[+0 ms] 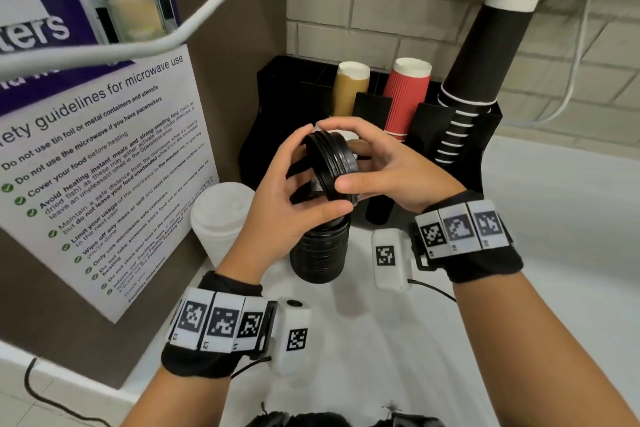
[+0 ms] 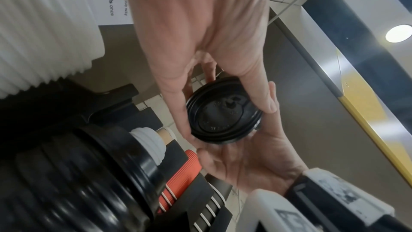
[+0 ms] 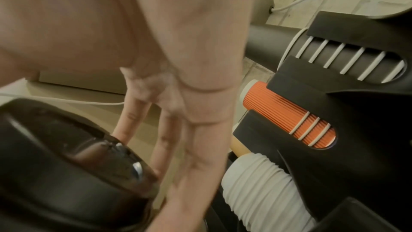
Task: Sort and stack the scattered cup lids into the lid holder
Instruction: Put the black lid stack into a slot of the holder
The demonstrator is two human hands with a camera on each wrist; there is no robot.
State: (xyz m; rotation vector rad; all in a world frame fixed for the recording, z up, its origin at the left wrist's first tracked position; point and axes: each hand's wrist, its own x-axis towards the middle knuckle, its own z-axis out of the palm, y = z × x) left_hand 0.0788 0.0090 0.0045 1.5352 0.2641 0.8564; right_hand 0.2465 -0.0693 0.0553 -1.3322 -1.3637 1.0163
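A short stack of black cup lids (image 1: 334, 163) is held on edge in the air between both hands, just in front of the black holder (image 1: 277, 87). My left hand (image 1: 320, 172) grips the stack from the left, thumb under and fingers over its rim. My right hand (image 1: 336, 153) pinches it from the right, thumb on the near rim. In the left wrist view the top of the black lid (image 2: 224, 110) faces the camera. A taller stack of black lids (image 1: 320, 250) stands on the counter below. A stack of white lids (image 1: 221, 218) stands to its left.
The holder carries a brown cup (image 1: 349, 90), a red ribbed cup (image 1: 407, 97) and a tall stack of black cups (image 1: 485, 55). White lids (image 3: 256, 191) lie in a front slot. A microwave notice (image 1: 104, 156) stands on the left. White cables hang overhead and along the brick wall.
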